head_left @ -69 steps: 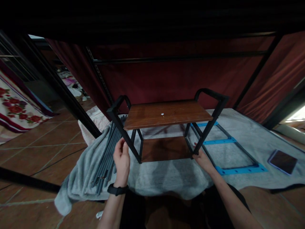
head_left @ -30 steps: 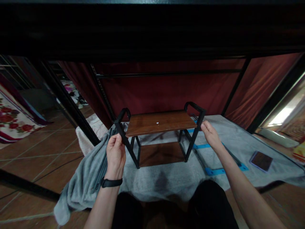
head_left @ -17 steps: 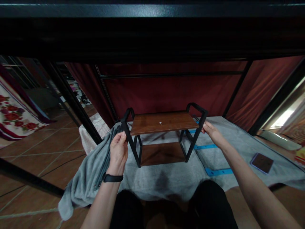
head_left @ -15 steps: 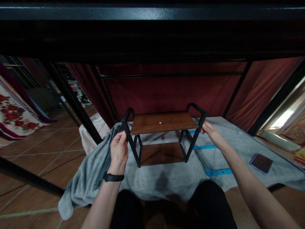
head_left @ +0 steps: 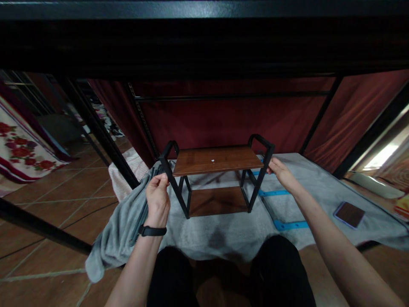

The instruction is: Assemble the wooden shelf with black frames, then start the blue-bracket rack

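Note:
A small two-tier shelf point(head_left: 217, 160) with brown wood boards and a black metal frame stands upright on a grey blanket point(head_left: 204, 238). My left hand point(head_left: 158, 194), with a dark band at the wrist, pinches thumb and fingers together against the outer side of the left frame, level with the upper board. Whatever is between those fingertips is too small to make out. On the other side, my right hand point(head_left: 281, 172) has its closed fingers at the outer side of the right frame, at about the same height. Its fingertips are partly hidden by the post.
Blue strips point(head_left: 290, 224) lie on the blanket to the right, with a phone point(head_left: 349, 214) farther out. A folded grey cloth point(head_left: 123, 238) hangs over the left edge. Black metal posts point(head_left: 96, 128) and an overhead beam point(head_left: 204, 10) frame the space, backed by a red curtain point(head_left: 236, 121).
The view has shifted slightly, so the shelf sits a little higher in the picture. Both hands stay at the shelf's sides; the right fingers look a bit straighter.

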`<state>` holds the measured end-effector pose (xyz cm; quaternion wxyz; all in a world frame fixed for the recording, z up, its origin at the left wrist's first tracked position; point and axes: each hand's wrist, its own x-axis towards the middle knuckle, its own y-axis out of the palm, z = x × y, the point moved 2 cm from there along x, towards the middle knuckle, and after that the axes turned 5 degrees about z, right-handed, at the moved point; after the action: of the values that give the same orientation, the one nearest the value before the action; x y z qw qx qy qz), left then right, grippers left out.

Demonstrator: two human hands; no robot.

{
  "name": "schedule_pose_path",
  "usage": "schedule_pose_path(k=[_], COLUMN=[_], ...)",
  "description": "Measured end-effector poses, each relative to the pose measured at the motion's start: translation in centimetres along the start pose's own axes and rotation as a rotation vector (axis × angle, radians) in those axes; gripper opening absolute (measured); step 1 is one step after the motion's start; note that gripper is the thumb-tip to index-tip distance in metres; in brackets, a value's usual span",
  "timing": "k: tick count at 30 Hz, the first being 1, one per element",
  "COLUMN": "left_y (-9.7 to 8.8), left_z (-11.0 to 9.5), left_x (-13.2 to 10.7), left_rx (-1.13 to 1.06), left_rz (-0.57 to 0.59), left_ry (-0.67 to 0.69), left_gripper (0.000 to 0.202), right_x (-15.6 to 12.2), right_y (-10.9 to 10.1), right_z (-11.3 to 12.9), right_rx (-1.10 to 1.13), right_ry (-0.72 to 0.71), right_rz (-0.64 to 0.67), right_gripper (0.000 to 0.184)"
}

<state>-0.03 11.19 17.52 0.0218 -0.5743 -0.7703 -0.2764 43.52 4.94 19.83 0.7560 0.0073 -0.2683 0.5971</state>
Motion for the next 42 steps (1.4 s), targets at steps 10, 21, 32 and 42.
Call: schedule_pose_path(k=[10, 21, 32, 42], left_y=[0.1, 0.2, 0.3, -0.2], left_z=[-0.3, -0.6, -0.9, -0.8], left_x=[-0.3, -0.5, -0.6, -0.6], left_rx=[0.023, -0.054, -0.042, -0.089], left_rz=[0.014, 0.025, 0.043, 0.018], left_ry=[0.03, -0.034, -0.049, -0.081], left_gripper=[0.026, 0.029, 0.03, 0.029], right_x=[0.0, -0.2, -0.5, -0.5], right_y=[0.2, 0.1, 0.0, 0.5], right_z=[-0.4, -1.1, -1.3, -1.1], right_rx=[0.015, -0.03, -0.036, -0.038], right_ry=[-0.005, -0.004, 0.019, 0.021], right_rz=[-0.011, -0.031, -0.078, -0.085], right_gripper=[0.051, 0.049, 0.05, 0.044])
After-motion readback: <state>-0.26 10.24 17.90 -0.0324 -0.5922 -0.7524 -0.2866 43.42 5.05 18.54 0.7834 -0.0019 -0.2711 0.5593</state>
